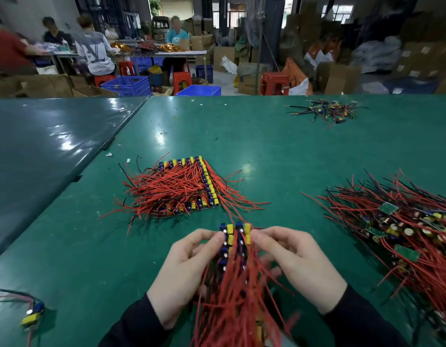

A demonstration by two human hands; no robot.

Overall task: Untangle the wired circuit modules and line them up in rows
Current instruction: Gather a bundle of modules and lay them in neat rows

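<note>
**Light boards, springy leads: squeeze at the components**

Largest first: green bench (279, 151), smooth and glossy, likely slick enough for small boards to slide. Beyond the far edge, a workshop with cartons, blue crates (128, 85), red stools and seated workers at another table.

To the right of the grips, a loose tangled heap of modules (402, 221), red leads splayed every way. Ahead and slightly left, a finished block of rows (185, 185), yellow and blue parts edge to edge. Far off ahead-right, a small pile of offcuts (328, 112). Well to the left, one stray module (33, 315).

Between the grips, a held double row of modules (235, 242), pinched from both sides by left hand (184, 269) and right hand (295, 264), fingers curled round the boards, leads trailing back toward the body.

Probably very light, boards stiff but small, solder joints and tall capacitors fragile. Leads soft, springy, prone to snagging. Best taken by board edges or component bodies, never tugged by the wires. Even side pressure needed, or the row may buckle.
</note>
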